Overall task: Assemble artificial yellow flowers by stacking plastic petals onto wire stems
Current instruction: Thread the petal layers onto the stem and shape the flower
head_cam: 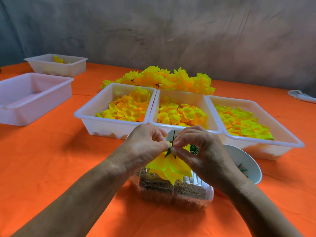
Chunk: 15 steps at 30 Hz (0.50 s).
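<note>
Head view: one flower (pixel 168 165) is held mid-assembly near the front edge of the surface (pixel 51 159), above a clear container (pixel 176 190) of brownish material. The left hand (pixel 145 144) is pinched on the green calyx (pixel 169 150) at the top of the petal stack. The right hand (pixel 200 147) is pinched on the wire stem (pixel 173 138) just beside it, thumb and forefinger closed on the wire. The stem is pointed up, with the yellow petals hung below it, so the flower is inverted.

Progress, as judged: the petal layers look stacked already and the calyx is being seated against them, so this unit is near done. Whether the calyx is fully pushed home cannot be told; the joint is hidden by the fingertips.

Done so far: a pile of finished flowers (pixel 171 79) is laid behind the trays, toward the back edge.

Left: plenty. Three white trays are lined up mid-surface and still well stocked with loose petals: left tray (pixel 89 113), middle tray (pixel 153 120), right tray (pixel 290 139). Green parts are seen in a white bowl (pixel 248 161) to the right of the hands, another bowl being partly hidden behind them. Two more tubs (pixel 34 100) are set at the left edge, the far one holding only a little yellow.
</note>
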{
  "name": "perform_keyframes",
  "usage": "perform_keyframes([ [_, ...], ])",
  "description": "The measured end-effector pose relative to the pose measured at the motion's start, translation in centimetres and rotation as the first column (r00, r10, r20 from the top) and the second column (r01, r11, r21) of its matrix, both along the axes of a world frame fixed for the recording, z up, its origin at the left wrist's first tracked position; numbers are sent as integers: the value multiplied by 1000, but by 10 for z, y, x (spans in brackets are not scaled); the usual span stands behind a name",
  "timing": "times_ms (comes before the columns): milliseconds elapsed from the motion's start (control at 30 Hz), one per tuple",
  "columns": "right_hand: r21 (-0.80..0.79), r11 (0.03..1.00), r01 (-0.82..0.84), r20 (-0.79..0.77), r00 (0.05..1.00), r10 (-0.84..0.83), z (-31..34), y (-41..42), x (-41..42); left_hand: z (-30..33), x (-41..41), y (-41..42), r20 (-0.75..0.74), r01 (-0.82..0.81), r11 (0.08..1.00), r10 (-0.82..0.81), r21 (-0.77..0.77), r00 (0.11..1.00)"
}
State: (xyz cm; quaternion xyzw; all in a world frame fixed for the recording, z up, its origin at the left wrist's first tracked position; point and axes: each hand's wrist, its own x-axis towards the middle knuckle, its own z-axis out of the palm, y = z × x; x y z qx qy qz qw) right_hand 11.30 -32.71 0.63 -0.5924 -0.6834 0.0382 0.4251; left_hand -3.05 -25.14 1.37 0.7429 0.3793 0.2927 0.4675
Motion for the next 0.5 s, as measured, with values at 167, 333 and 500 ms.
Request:
perform_keyframes([
  [167,-18,1000,6,-64,998,-7,0,-1,0,-1,-1,-1,5,0,999,0,-44,1000],
  [333,-62,996,-59,-203,978,45,-3,0,0,0,-6,-2,13,7,994,-5,-108,1000],
  [500,-13,997,-81,-233,969,75,-7,1,2,1,-4,-4,-60,12,1000,-14,-28,998],
])
